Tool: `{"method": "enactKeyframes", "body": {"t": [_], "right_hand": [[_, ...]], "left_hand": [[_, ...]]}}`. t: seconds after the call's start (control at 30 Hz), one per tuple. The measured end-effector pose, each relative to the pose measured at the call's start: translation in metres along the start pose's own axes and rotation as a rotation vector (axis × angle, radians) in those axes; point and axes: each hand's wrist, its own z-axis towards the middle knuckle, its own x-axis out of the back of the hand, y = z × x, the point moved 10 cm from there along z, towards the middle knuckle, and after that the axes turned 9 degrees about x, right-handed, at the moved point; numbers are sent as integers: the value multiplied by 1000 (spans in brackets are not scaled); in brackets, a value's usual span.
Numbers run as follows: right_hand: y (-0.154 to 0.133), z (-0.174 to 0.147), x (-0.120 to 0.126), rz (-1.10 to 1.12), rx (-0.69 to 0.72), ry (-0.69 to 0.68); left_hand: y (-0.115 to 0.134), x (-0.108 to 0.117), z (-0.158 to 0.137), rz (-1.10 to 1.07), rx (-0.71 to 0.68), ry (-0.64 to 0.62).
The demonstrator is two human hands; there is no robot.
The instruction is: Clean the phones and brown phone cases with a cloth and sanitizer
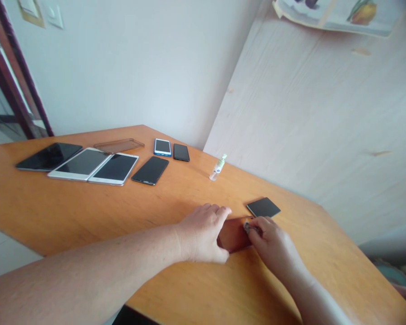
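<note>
A flat, reddish-brown, phone-shaped thing [236,234] lies on the wooden table [189,194] in front of me. My left hand [205,234] spans its left end, thumb at the near edge and fingers at the far edge, holding it in place. My right hand [272,241] is closed on a small crumpled whitish wipe [246,225], pressed on the right part of the brown surface. Part of the wipe is hidden by the fingers. Just beyond the right hand lies a dark, flat, phone-like device [264,207].
A small pump bottle [218,168] stands near the board wall. Further left lie a black phone [150,170], a blue-edged phone [163,147], another dark phone [181,152], white tablets [113,169], a black tablet [50,156] and a clear brownish case [119,145].
</note>
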Motion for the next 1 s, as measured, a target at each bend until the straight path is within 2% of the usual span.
{"method": "enactKeyframes", "body": {"t": [0.07,0.1,0.23,0.3,0.37,0.47,0.53,0.6,0.7,0.77,0.83,0.93,1.0], "right_hand": [[7,0,2,18,-12,26],[-1,-1,1,62,19,18],[-72,-10,-13,273,247,-99],[-87,-10,-17,302,302,-127],[-72,-4,-16,248,255,-96],[-20,7,-8,96,74,2],[-5,9,-6,58,25,32],[-20,8,-7,96,89,18],[-70,0,-17,211,281,-81],[-87,-3,-21,234,351,-124],[-77,0,-20,187,327,-102],[-32,10,-13,52,166,-13],[-14,13,-9,13,95,21]], "left_hand": [[0,-1,0,-25,2,-9],[0,-2,0,-35,0,-9],[0,-2,0,-55,-18,-8],[0,-3,0,-63,-18,-21],[-1,-3,0,-77,-1,-27],[-3,-3,-1,-108,27,-22],[-3,-2,-1,-132,32,-17],[-4,-2,-1,-159,32,-13],[-3,-1,-1,-189,18,-4],[-3,-1,-1,-204,13,0],[-4,0,-1,-220,25,-7],[-6,0,-2,-233,53,-28],[-6,0,-2,-233,61,-33]]}}
